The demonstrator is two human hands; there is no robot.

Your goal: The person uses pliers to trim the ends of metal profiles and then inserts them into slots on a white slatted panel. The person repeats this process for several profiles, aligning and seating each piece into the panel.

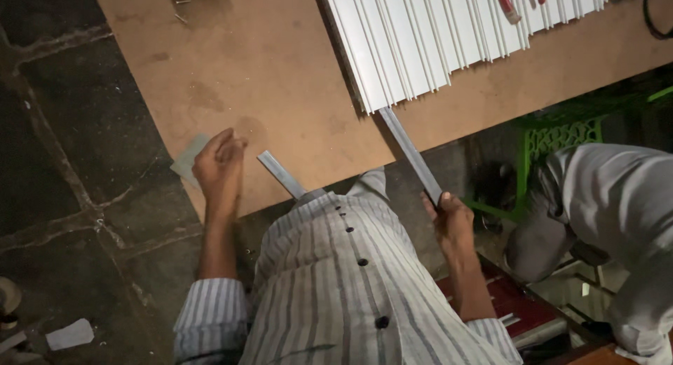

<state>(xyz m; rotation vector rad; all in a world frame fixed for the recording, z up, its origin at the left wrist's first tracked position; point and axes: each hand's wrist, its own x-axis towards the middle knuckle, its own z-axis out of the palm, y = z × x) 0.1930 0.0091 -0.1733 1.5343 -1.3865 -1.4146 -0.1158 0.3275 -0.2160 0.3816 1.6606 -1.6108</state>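
My right hand (452, 221) grips the near end of a grey strip (413, 157), its far end tucked under the white slats (420, 36) on the board (266, 71). My left hand (219, 167), loosely curled, pins a pale card (186, 160) at the edge.

Left hand (219, 167) loosely curled (fingers bent); right hand (450, 218) clenched.

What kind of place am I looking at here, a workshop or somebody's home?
Most likely a small workshop. A bare brown board table carries a stack of white ribbed strips, the right hand grips a long metal strip, and the floor is rough stone.
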